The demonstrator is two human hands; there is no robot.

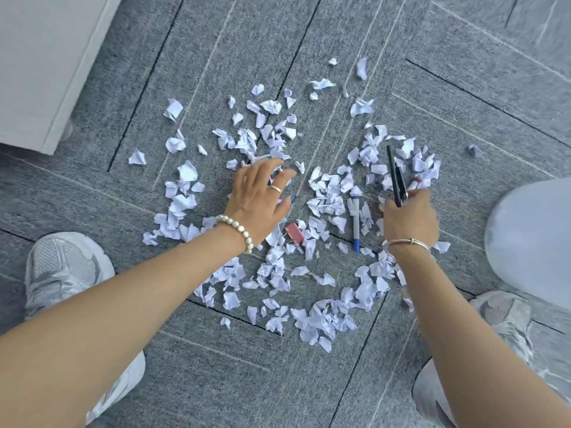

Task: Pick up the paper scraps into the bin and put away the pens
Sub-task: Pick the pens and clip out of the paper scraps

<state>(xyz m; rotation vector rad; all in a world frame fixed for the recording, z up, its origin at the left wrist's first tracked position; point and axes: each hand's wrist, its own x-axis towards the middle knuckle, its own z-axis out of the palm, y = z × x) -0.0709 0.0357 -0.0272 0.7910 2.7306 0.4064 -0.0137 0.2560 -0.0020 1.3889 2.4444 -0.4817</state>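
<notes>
Several torn white paper scraps (327, 196) lie scattered over the grey carpet. My right hand (409, 219) is shut on two black pens (395, 177) that stick up and away from it; a red-tipped marker (414, 183) pokes out by its fingers. A grey marker with blue caps (356, 222) lies on the carpet just left of my right hand. My left hand (259, 199) hovers with fingers spread over the scraps left of centre; a dark blue tip (293, 199) shows at its right edge, and I cannot tell if the hand touches it. No bin is in view.
A pink binder clip (293, 233) lies among the scraps between my hands. White shoes (66, 270) (500, 310) stand at the lower left and lower right, a pale knee (531, 236) at right. A white cabinet corner (49, 69) fills the upper left.
</notes>
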